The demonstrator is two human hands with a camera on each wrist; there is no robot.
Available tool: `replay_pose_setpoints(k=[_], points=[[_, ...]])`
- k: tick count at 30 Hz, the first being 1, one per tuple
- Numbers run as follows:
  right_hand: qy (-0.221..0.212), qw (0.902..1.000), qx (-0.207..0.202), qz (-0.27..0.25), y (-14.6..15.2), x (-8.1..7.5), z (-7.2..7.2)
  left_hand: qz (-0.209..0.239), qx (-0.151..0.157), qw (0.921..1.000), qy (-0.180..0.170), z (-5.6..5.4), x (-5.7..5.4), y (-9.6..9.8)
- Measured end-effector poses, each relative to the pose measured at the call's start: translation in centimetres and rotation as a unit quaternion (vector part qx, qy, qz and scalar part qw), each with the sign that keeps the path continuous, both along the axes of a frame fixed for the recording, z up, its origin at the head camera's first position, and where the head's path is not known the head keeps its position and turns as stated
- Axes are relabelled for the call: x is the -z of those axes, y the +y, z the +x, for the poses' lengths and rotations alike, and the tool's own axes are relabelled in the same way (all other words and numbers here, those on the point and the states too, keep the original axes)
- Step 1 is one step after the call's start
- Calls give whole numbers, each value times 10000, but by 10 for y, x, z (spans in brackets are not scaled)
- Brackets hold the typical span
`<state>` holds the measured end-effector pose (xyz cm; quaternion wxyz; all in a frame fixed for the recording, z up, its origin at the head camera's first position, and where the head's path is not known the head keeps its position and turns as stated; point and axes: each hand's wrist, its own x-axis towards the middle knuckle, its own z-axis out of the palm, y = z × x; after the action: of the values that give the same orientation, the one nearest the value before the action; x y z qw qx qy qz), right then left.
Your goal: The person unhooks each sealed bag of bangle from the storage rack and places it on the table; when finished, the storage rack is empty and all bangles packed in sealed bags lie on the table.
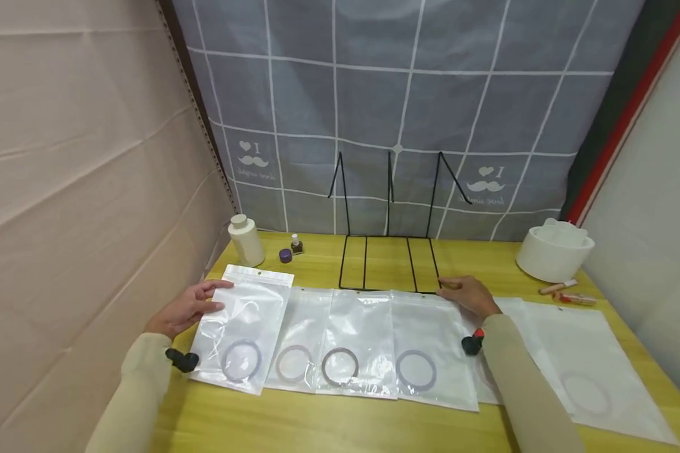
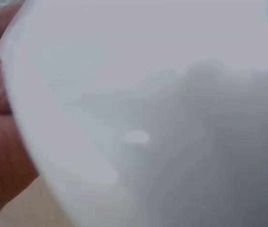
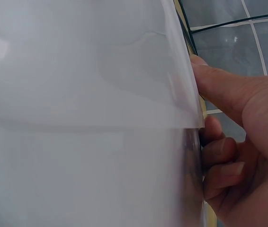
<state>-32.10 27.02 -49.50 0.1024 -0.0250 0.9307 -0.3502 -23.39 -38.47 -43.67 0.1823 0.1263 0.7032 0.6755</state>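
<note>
My left hand (image 1: 189, 307) pinches the left edge of the leftmost clear-fronted zip bag (image 1: 255, 314), which holds a bluish ring (image 1: 241, 360). This bag is lifted at a tilt and overlaps the bag beside it. In the left wrist view the white bag surface (image 2: 138, 109) hides most of the hand. My right hand (image 1: 469, 296) grips the upper right corner of another zip bag (image 1: 430, 327) with a pale blue ring (image 1: 416, 370). In the right wrist view the thumb (image 3: 219, 85) lies at that bag's edge, other fingers curled beneath. Between them lie bags with a pinkish ring (image 1: 294, 363) and a brown ring (image 1: 340, 367).
Further bags (image 1: 595, 358) lie at the right, partly under my right forearm. Behind the row stands a black wire rack (image 1: 388, 237). A white bottle (image 1: 246, 240), a small vial (image 1: 297, 245) and a purple cap (image 1: 285, 255) are back left; a white round container (image 1: 552, 255) is back right.
</note>
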Motion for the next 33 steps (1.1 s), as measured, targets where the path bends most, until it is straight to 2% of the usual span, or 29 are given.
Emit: replay_pose_setpoints(k=[2,4,8,11,12,15,19,22,26,28,31,33], points=[[25,10000,-48,-50,1,0,-1,-462,-306,9984,-64,-2,13,-14],[30,9999,-86,-120,0,1,-1,-995,-569,9934,-24,-4,21,-23],[-51,9996,-62,-274,-5,4,0,-1858,-881,9786,87,-7,34,-34],[-120,9994,-42,-314,-8,5,1,-2270,-1014,9685,108,-8,41,-38],[-134,9994,-50,-316,-9,5,1,-2445,-1088,9634,140,-8,43,-39],[-144,9995,-64,-278,-11,4,0,-3136,-1149,9412,507,-5,44,-35],[-154,9996,-87,-240,-13,3,0,-4014,-1202,9037,884,-2,43,-31],[-205,9995,-78,-208,-14,2,-2,-4216,-1234,8953,744,0,43,-29],[-252,9995,-104,-140,-10,2,-2,-4313,-1202,8922,591,-1,44,-26],[-237,9995,-190,-79,-7,1,-3,-4434,-1124,8869,638,-3,42,-23],[-194,9991,-374,24,-1,-1,-4,-4614,-1178,8757,804,-13,37,-7],[-162,9991,-387,54,4,-3,-5,-4552,-1340,8749,969,-24,29,16]])
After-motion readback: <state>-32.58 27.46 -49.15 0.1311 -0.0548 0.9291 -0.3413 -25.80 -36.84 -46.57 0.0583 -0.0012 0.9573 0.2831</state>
